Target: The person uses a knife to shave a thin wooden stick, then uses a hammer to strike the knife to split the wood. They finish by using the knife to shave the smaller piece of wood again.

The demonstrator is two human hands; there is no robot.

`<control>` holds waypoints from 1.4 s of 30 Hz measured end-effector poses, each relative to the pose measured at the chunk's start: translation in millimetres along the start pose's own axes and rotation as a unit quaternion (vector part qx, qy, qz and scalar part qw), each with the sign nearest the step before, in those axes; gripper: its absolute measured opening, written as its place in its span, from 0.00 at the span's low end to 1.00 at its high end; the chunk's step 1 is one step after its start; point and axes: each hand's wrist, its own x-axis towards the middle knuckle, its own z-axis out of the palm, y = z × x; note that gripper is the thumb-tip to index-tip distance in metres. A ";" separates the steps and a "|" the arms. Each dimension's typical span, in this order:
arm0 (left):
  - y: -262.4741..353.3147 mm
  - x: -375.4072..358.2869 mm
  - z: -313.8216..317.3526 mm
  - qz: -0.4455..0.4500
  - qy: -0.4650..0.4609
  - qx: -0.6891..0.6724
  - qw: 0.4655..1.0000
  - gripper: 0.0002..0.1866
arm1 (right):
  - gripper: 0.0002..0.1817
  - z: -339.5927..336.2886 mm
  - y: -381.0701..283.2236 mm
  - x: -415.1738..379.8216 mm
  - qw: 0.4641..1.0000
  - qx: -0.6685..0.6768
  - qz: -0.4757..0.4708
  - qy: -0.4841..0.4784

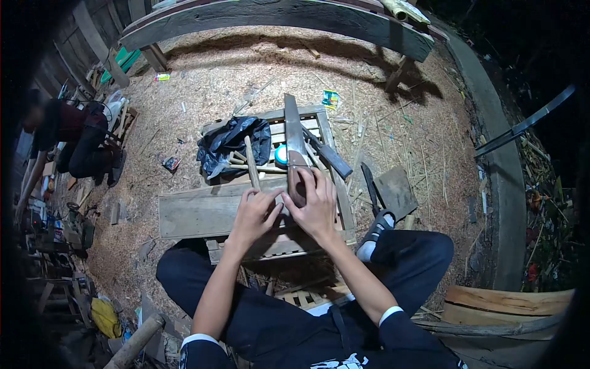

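Observation:
A handsaw [294, 126] with a brown wooden handle points away from me over a low slatted wooden bench. My right hand [314, 206] is closed over its handle, fingers bent and thumb reaching left. Close beside it, my left hand [253, 212] has curled fingers at the near end of a thin wooden stick [251, 160]. The thumbs almost meet. Beneath the left hand a wide board [196, 215] lies across the bench. Further forward on the bench are a black plastic bag [227, 147], a blue-and-white round object [281, 155] and a dark-handled tool [335, 161].
Wood shavings cover the ground. A long beam [276, 21] spans the far side. Another person [80, 135] crouches at the left. A dark long tool [370, 187] and a flat board [396, 192] lie near my foot. A curved blade [525, 126] sticks out at right.

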 end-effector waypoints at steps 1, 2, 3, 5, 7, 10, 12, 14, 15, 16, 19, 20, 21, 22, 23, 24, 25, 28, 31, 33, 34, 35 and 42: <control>-2.4 0.0 1.1 0.012 0.035 0.013 0.999 0.24 | 0.39 9.2 -2.2 7.4 1.000 -0.022 -0.003 -0.008; -4.1 -1.7 0.6 0.009 0.035 0.016 0.999 0.24 | 0.39 17.6 -3.4 14.9 1.000 -0.019 -0.005 -0.010; -1.6 -1.3 -3.1 -0.053 0.031 -0.024 0.998 0.26 | 0.39 26.8 -2.8 20.7 1.000 -0.013 -0.003 -0.025; -1.3 -1.1 -6.0 -0.127 0.022 -0.052 0.990 0.32 | 0.39 39.1 1.2 25.7 0.998 -0.002 0.004 -0.055; -4.8 5.0 -5.3 -0.079 0.033 -0.017 0.996 0.33 | 0.39 36.0 7.3 27.7 0.998 -0.017 -0.007 -0.066; -7.6 4.4 -2.8 -0.052 0.017 0.035 0.998 0.36 | 0.36 7.9 28.2 40.1 0.996 -0.054 0.024 -0.065; -2.9 7.5 -5.3 -0.047 -0.021 0.034 0.998 0.38 | 0.33 0.2 54.0 51.6 0.990 -0.127 0.051 -0.027; -1.8 5.3 -0.5 -0.047 -0.038 0.034 0.998 0.41 | 0.32 -6.2 81.0 52.4 0.987 -0.087 0.104 -0.083; 1.0 5.9 0.5 -0.034 -0.028 0.050 0.998 0.42 | 0.32 -4.6 88.1 51.0 0.987 -0.086 0.104 -0.081; 3.3 7.6 2.0 -0.021 -0.018 0.065 0.998 0.43 | 0.32 -2.8 94.6 48.4 0.987 -0.102 0.081 -0.097; 10.7 13.6 5.1 -0.021 -0.012 0.052 0.998 0.44 | 0.29 -3.3 92.5 52.3 0.983 -0.123 0.075 -0.117; 14.3 14.5 6.4 -0.023 -0.017 0.057 0.998 0.43 | 0.28 -4.3 87.0 53.7 0.980 -0.130 0.093 -0.122; 17.1 16.8 9.0 -0.016 -0.012 0.083 0.996 0.41 | 0.22 -4.8 83.1 55.3 0.980 -0.137 0.090 -0.108; 19.6 18.3 11.0 -0.015 -0.011 0.084 0.996 0.41 | 0.22 -8.7 80.5 55.2 0.981 -0.137 0.090 -0.107; 22.0 19.9 12.6 -0.017 -0.027 0.110 0.993 0.40 | 0.21 -14.0 79.0 55.9 0.980 -0.139 0.089 -0.113; 23.9 21.8 14.3 -0.019 -0.041 0.135 0.990 0.39 | 0.19 -18.5 80.5 56.2 0.979 -0.142 0.086 -0.119; 23.9 23.7 20.0 -0.015 -0.023 0.120 0.992 0.33 | 0.18 -22.9 87.3 52.1 0.984 -0.132 0.063 -0.106; 18.5 27.5 34.2 -0.031 -0.011 0.083 0.996 0.29 | 0.20 -45.8 96.9 45.3 0.981 -0.064 0.111 -0.147; 10.7 31.2 42.9 -0.019 0.011 0.069 0.997 0.26 | 0.21 -62.7 96.7 27.5 0.974 -0.011 0.177 -0.138; 10.8 30.5 43.1 -0.008 0.013 0.058 0.998 0.27 | 0.23 -70.9 95.2 5.2 0.976 0.068 0.187 -0.090; 13.4 29.2 41.6 -0.019 0.003 0.065 0.998 0.29 | 0.23 -71.0 97.5 -0.7 0.976 0.066 0.188 -0.091; 14.6 28.5 38.9 -0.030 -0.007 0.074 0.997 0.31 | 0.24 -66.7 98.4 -5.0 0.974 0.120 0.184 -0.063; 23.1 6.3 20.2 -0.046 -0.017 0.154 0.987 0.52 | 0.25 -66.5 56.2 -9.1 0.882 0.400 0.213 -0.132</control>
